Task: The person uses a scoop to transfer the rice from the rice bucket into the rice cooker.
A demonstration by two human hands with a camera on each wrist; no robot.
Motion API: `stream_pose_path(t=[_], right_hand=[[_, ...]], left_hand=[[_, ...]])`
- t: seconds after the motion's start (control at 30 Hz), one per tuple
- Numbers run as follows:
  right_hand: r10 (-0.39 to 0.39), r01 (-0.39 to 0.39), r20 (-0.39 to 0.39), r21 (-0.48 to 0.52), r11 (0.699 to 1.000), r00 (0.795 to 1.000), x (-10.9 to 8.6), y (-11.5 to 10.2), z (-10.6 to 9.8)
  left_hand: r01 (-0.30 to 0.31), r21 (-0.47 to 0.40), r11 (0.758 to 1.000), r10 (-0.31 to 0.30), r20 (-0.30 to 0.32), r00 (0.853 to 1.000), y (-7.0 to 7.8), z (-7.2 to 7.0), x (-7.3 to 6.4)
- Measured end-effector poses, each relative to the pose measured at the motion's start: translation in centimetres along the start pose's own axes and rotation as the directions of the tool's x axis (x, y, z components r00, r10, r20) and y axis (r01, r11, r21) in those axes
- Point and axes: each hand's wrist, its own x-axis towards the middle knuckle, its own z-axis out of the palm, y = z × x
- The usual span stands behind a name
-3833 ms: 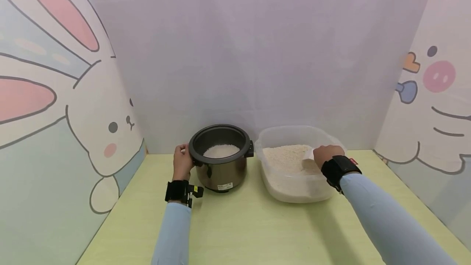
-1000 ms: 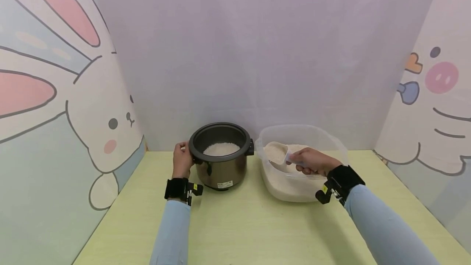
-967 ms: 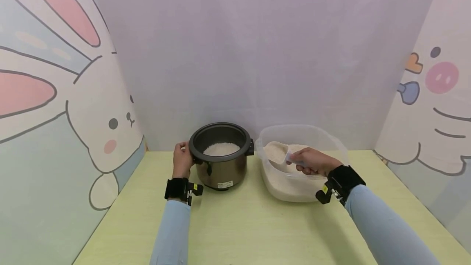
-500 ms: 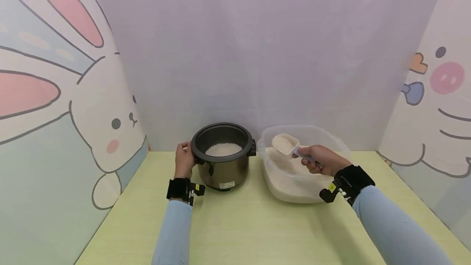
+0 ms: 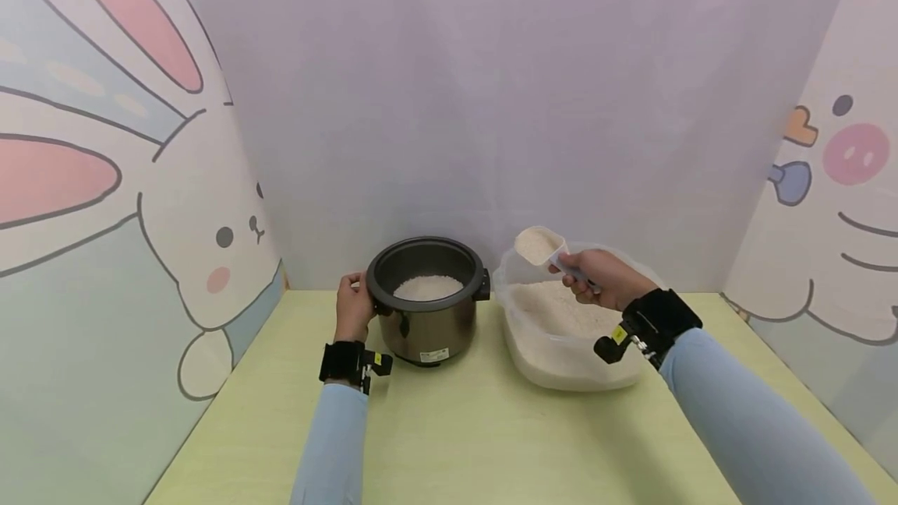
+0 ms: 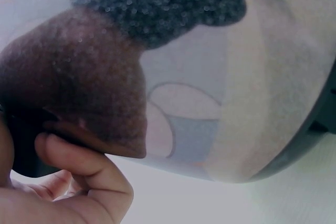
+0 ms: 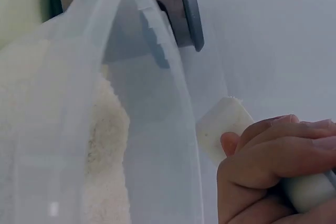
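My right hand [image 5: 605, 277] grips the handle of a white scoop [image 5: 539, 246] heaped with rice, raised above the far left rim of a clear plastic tub [image 5: 561, 369]. Loose rice [image 5: 561, 310] fills much of that tub. To its left stands a dark rice cooker [image 5: 428, 333] without a lid, with white rice [image 5: 426, 287] in its pot. My left hand [image 5: 353, 306] holds the cooker's left side handle; in the left wrist view its curled fingers [image 6: 84, 166] close around the black handle [image 6: 31, 145] beside the shiny wall.
Both vessels stand on a pale green table [image 5: 463, 443] close to the back curtain [image 5: 477, 115]. Printed panels with a cartoon rabbit [image 5: 210, 256] and a pig-nosed figure [image 5: 842, 201] wall in the left and right sides.
From digging in the tub, my right hand has turned and lifted the scoop, full of rice, above the rim. The left hand stays on the cooker handle.
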Motion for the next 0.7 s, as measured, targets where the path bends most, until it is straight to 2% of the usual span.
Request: stream_pose_path(t=[0.17, 0.3, 0.5, 0.7], right_hand=[[-0.052, 0.051, -0.02, -0.048, 0.998, 0.998, 0.6, -2.1, 2.2], [-0.072, 0.07, -0.039, -0.046, 0.997, 0.997, 1.4, -3.3, 4.2], [-0.09, 0.086, -0.057, -0.072, 0.994, 0.994, 2.5, -4.5, 6.3], [-0.11, 0.098, -0.114, -0.103, 0.99, 0.987, 3.4, -5.5, 8.1]], left_hand=[[-0.001, -0.007, 1.0, 0.001, -0.002, 1.0, 0.0, 0.0, 0.0], [-0.006, -0.015, 1.0, 0.006, -0.009, 1.0, -0.1, -0.1, 0.1], [-0.004, -0.031, 1.0, 0.004, -0.001, 1.0, -0.2, 0.0, 0.0], [-0.018, -0.022, 1.0, 0.018, -0.001, 1.0, -0.2, -0.2, 0.0]])
